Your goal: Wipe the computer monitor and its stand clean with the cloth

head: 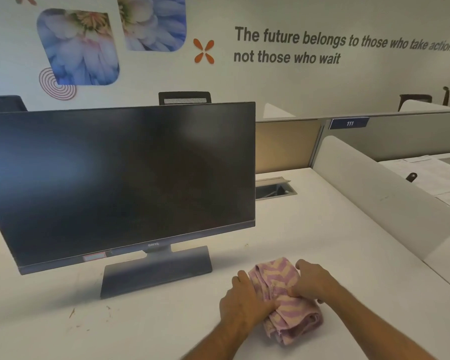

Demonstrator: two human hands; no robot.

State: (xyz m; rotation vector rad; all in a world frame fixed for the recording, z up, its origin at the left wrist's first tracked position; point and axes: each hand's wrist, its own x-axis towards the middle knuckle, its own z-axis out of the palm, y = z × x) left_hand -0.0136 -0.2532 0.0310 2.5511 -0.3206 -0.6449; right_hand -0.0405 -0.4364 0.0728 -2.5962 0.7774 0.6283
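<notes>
A dark, switched-off computer monitor stands on its flat grey stand at the left of a white desk. To the right of the stand, near the desk's front, lies a bunched pink and cream patterned cloth. My left hand grips the cloth's left side. My right hand grips its right side, fingers curled into the fabric. Both hands are apart from the monitor.
A cable hatch is set in the desk behind the monitor's right edge. A white rounded divider panel borders the desk on the right, with papers beyond it. Office chairs stand behind the low partition. Small debris specks lie at front left.
</notes>
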